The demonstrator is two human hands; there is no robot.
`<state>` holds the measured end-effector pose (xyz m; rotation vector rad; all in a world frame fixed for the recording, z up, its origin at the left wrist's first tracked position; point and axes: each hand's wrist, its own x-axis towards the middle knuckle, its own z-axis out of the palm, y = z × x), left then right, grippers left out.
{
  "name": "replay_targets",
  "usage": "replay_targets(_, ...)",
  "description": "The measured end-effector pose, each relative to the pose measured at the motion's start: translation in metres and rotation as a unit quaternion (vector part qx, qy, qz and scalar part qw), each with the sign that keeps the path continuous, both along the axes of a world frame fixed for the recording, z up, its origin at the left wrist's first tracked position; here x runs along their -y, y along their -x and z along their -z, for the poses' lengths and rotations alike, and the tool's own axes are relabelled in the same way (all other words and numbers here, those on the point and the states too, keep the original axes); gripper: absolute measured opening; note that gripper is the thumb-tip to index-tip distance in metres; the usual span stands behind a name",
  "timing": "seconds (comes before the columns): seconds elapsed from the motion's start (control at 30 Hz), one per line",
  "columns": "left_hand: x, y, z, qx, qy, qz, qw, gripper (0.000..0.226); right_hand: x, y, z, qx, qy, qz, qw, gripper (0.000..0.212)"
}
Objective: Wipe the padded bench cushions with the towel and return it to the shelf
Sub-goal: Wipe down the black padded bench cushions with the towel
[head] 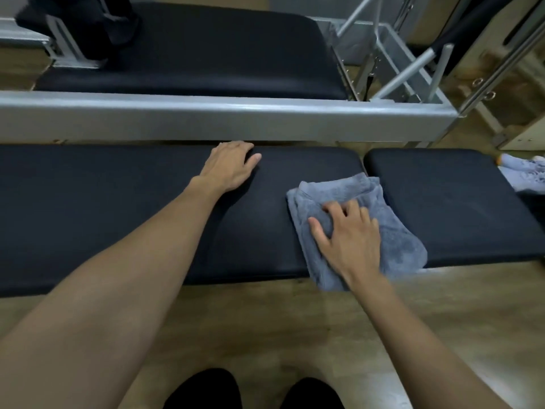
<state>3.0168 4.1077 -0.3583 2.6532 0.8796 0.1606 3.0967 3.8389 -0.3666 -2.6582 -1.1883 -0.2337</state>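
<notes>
A long black padded cushion (118, 208) lies across the view, with a shorter black cushion (448, 202) beside it on the right. A folded grey towel (395, 231) covers the gap between them and hangs over the near edge. My right hand (348, 234) presses flat on the towel, fingers spread. My left hand (230, 166) rests on the far edge of the long cushion, fingers relaxed, holding nothing.
A grey metal frame rail (236, 113) runs behind the cushions, with another black pad (221, 54) and metal bars (413, 63) beyond it. Wooden floor (265, 326) lies in front. A light grey cloth item (525, 172) sits at the far right. My dark-clad knees (206, 391) are at the bottom.
</notes>
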Motion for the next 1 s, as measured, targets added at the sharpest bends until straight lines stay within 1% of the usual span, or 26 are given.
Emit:
replay_targets(0.13, -0.015, 0.034, 0.001, 0.003, -0.025, -0.032, 0.999, 0.051, -0.015, 0.054, 0.004, 0.012, 0.004, -0.020, 1.000, 0.041)
replay_targets(0.2, -0.027, 0.047, 0.003, 0.018, -0.032, -0.042, 0.998, 0.047, -0.036, 0.062, 0.005, 0.016, 0.002, -0.035, 0.999, 0.038)
replay_targets(0.27, -0.038, 0.051, 0.008, 0.041, -0.045, -0.042, 0.997, 0.044, -0.066, 0.047, 0.005, 0.014, -0.001, -0.044, 0.999, 0.038)
replay_targets(0.33, -0.051, 0.047, 0.011, 0.053, -0.058, -0.051, 0.996, 0.048, -0.103, 0.019, 0.007, 0.011, -0.009, -0.053, 0.998, 0.040)
replay_targets(0.4, -0.066, 0.039, 0.013, 0.070, -0.047, -0.057, 0.995, 0.053, -0.146, -0.012, 0.009, 0.006, -0.018, -0.049, 0.999, 0.042)
replay_targets(0.47, -0.079, 0.034, 0.015, 0.085, -0.020, -0.061, 0.994, 0.052, -0.185, -0.039, 0.013, 0.009, -0.024, -0.051, 0.998, 0.043)
replay_targets(0.53, -0.086, 0.034, 0.015, 0.083, -0.016, -0.061, 0.995, 0.050, -0.212, -0.059, 0.017, 0.011, -0.021, -0.051, 0.998, 0.044)
replay_targets(0.6, -0.086, 0.037, 0.014, 0.063, -0.036, -0.068, 0.995, 0.047, -0.226, -0.071, 0.014, -0.002, -0.002, -0.043, 0.999, 0.046)
replay_targets(0.67, -0.081, 0.046, 0.011, 0.034, -0.061, -0.083, 0.994, 0.043, -0.226, -0.065, 0.008, 0.001, 0.017, -0.029, 0.999, 0.049)
replay_targets(0.77, -0.064, 0.069, 0.007, 0.020, -0.056, -0.084, 0.995, 0.040, -0.195, -0.031, 0.002, 0.014, 0.027, -0.036, 0.999, 0.048)
replay_targets(0.87, -0.050, 0.091, -0.002, 0.015, -0.029, -0.085, 0.996, 0.040, -0.144, 0.024, -0.003, 0.003, 0.021, -0.057, 0.998, 0.042)
replay_targets(1.0, -0.038, 0.115, -0.014, -0.005, -0.010, -0.097, 0.995, 0.040, -0.085, 0.103, -0.001, 0.017, 0.025, -0.073, 0.997, 0.036)
